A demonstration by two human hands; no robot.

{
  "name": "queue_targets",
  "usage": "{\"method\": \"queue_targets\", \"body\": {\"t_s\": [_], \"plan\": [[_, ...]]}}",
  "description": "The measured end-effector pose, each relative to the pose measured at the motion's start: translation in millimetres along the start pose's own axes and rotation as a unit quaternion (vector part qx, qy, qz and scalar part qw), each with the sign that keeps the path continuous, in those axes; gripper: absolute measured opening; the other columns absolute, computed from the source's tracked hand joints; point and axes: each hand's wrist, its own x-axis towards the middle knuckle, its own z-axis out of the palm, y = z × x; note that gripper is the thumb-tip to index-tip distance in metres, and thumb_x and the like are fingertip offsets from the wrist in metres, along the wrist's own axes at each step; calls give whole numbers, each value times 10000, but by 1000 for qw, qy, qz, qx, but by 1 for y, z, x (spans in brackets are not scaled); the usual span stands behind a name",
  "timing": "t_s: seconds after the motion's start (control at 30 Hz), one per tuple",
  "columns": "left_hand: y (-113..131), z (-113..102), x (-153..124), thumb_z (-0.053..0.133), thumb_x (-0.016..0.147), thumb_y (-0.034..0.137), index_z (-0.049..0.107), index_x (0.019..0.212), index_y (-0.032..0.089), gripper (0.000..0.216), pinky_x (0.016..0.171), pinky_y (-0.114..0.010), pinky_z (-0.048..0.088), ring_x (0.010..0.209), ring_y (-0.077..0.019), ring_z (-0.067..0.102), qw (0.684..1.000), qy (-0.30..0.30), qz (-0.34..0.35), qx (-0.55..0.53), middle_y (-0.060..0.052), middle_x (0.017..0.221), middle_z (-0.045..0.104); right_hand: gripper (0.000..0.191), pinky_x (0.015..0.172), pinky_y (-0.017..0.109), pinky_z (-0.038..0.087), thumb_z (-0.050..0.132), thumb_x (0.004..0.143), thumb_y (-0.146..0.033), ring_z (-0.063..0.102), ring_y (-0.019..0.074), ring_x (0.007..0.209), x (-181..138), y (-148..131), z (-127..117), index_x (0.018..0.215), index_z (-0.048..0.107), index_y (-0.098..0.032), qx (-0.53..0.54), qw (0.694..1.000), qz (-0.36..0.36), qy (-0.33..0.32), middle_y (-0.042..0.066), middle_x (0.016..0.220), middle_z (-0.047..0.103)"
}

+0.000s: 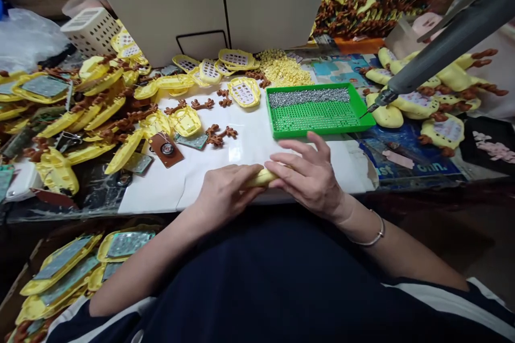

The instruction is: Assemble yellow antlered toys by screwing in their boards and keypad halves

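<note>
Close to my body, a small yellow plastic toy body (264, 177) is held between my two hands above the front of the white work surface. My left hand (223, 190) is closed around its left end, with thumb and fingers pressed on it. At the other end, my right hand (311, 179) grips it with the fingertips, while some fingers are raised and spread. Most of the piece is hidden behind the fingers. Just beyond my hands lie brown toy limbs (219, 134), an open yellow shell (185, 120) and a brown card with a round speaker (167, 149).
A green tray (322, 131) of small screws stands beyond my right hand. A dark electric screwdriver (422, 61) slants in from the upper right, near closed yellow toys (414, 104). Yellow shells (90, 112) pile up at left. A printed carton (209, 10) stands at the back.
</note>
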Motion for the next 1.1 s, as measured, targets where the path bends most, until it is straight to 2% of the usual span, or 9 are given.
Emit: {"method": "queue_targets", "body": {"t_s": [0.1,0.2,0.33,0.53,0.67,0.77,0.87,0.97,1.1], "plan": [[-2,0,-3,624,860,397,639,1084,181,312,660,-240,506,716,-162,675,1000,10,9,-4,-73,889,741,238,872,393,477,527,927,-336,616,199,918,-2,1,4,1068,672,-209,28,997,50,-46,56,913,713],[1,2,-6,536,921,322,599,1147,168,280,705,-239,518,783,-156,676,1000,-6,-1,-27,-87,956,728,306,748,335,477,511,932,-384,617,185,847,-4,0,5,1070,683,-173,30,995,72,-64,82,915,714],[8,8,-9,477,935,222,553,1177,158,261,740,-254,525,850,-163,669,1000,0,13,-23,-101,987,707,332,730,333,448,509,926,-432,630,184,849,-2,-6,4,1096,678,-202,27,996,55,-60,55,922,732],[10,21,-9,492,909,173,579,1110,138,222,681,-235,523,783,-157,667,997,65,45,-4,-102,921,709,218,744,342,458,548,915,-293,647,191,809,-2,-14,12,1010,685,-154,55,996,69,-5,62,857,739],[5,23,-6,539,888,173,638,1040,131,186,643,-208,510,704,-131,657,992,104,10,-73,-77,846,718,187,781,354,459,563,901,-283,641,187,777,1,-10,18,987,697,-185,67,994,83,11,46,841,737],[2,21,-6,606,869,248,668,1030,162,194,704,-222,530,774,-149,686,981,81,-57,-168,-67,914,746,211,769,348,457,556,911,-314,633,182,774,2,-8,17,1002,698,-187,83,992,96,-7,48,845,735],[0,19,-9,653,839,307,655,1099,159,299,795,-252,534,888,-180,695,962,63,-116,-240,-88,1019,742,244,774,347,465,553,914,-342,625,190,811,0,-7,14,1017,692,-171,74,993,92,-9,62,854,731],[0,19,-13,591,875,282,637,1128,142,293,833,-266,521,939,-183,683,963,53,-111,-239,-111,1069,726,253,777,352,477,556,910,-349,619,198,841,-2,-6,13,1016,687,-160,65,994,87,-10,72,863,729],[1,17,-14,526,900,248,631,1134,129,283,804,-251,515,911,-170,678,973,48,-85,-209,-115,1058,725,233,767,368,494,576,899,-326,618,208,845,-1,-6,17,1039,674,-167,70,995,76,-15,70,869,725]]}}
